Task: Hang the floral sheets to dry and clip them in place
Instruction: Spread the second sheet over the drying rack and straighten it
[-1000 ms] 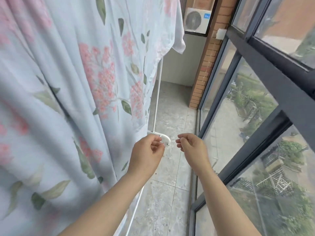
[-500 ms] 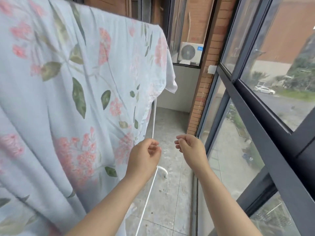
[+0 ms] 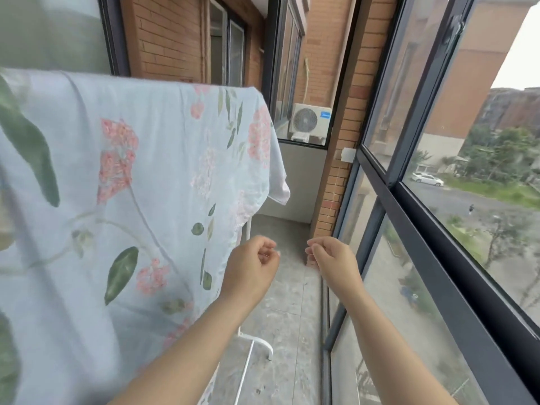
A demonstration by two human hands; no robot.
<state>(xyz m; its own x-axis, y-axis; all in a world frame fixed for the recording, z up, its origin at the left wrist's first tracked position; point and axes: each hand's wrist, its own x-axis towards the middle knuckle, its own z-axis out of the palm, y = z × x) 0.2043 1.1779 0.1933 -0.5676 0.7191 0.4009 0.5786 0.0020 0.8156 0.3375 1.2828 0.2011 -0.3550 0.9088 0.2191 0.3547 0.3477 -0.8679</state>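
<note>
1. Floral sheet (image 3: 152, 176) is draped over the white rack (image 3: 257, 343), on the left of the balcony.
2. Left hand (image 3: 251, 267) is right by the sheet's edge, fingers curled in, holding nothing afaict.
3. Right hand (image 3: 333, 258) is over by the window frame (image 3: 438, 229), curled the same way w/ nothing in it.

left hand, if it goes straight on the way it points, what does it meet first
Probably nothing close: the left hand points along the balcony, just right of the floral sheet and the white rack post, so the low grey end wall would come first, though depth is unclear.
</note>
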